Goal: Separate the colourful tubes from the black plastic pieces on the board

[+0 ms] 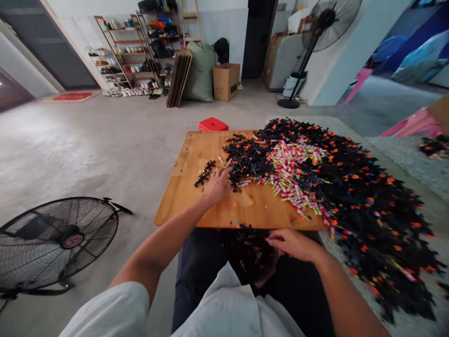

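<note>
loose toy guns: we have a few small black toy guns lying on the left part of the table, just beside our left hand.
left hand: our left hand is on the table between those and the heap, its fingers bent downward; the fingertips are hidden, so we cannot tell how far the grip is open or whether it has hold of a piece.
heap: we see a black toy-gun heap right of that hand, dotted with orange and blue bits.
tubes: small pink, white and yellow tubes lie against the heap's right side.
big pile: a far larger toy-gun pile spreads past the table's right edge.
right hand: our right hand is at the table's near edge, fingers loosely bent; we cannot tell whether anything is between them.
lap: below the table edge we see dark pieces, too dim to make out well.
tabletop: our wooden table carries loose orange bits near its front.
around us: a red stool is just beyond the table, and a black fan is on the floor to our left.
back wall: we see shoe racks, a green sack and a cardboard box.
</note>
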Available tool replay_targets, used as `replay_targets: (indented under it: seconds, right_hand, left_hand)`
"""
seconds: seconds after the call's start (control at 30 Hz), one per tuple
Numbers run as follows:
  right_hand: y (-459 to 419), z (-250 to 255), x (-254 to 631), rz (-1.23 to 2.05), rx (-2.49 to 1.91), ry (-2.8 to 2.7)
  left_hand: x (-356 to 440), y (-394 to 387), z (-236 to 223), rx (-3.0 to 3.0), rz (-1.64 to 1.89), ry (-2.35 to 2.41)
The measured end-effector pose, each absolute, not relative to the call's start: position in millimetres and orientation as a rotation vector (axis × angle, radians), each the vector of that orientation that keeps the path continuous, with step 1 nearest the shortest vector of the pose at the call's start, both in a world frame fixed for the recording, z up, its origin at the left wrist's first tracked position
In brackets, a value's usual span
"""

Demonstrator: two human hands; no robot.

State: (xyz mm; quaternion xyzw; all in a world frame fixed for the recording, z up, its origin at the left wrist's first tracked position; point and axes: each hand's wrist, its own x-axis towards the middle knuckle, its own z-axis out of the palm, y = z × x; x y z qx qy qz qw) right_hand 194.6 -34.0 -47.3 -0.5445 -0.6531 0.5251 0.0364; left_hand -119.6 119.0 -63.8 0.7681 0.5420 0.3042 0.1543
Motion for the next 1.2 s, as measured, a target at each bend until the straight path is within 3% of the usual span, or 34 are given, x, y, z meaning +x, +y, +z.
replay_targets:
  seconds: [0.17, 0.33, 0.43, 0.8, 1.0, 1.2]
  right_hand:
    - [1.3, -29.5, 164.4, 1.086, -1.789, -2.416]
    - [60.6, -14.1, 108.6, 0.522, -1.829, -2.342]
    - [90.8, -18.1, 80.7, 0.373, -1.889, -2.382]
    - [98.5, -41.3, 73.0, 0.388, -1.954, -2.43]
    - [73.0, -47.9, 104.9, 0.378, -1.992, -2.285]
    - [45.2, -51.9, 105.7, 0.99, -1.52, -1.309]
  left_hand:
    - [-121.6, 160.9, -67.7, 2.777, 0.38, 1.292]
    - [-126.6, 166.1, -64.1, 2.689, 0.293, 1.363]
    - [-135.6, 160.6, -59.1, 2.614, 0.262, 1.406]
    - [-131.3, 157.5, -56.5, 2.496, 0.354, 1.386]
    - [-141.1, 136.7, -54.9, 1.672, 0.965, 1.387]
    - [-118.5, 94.1, -49.7, 0.702, 1.186, 0.906]
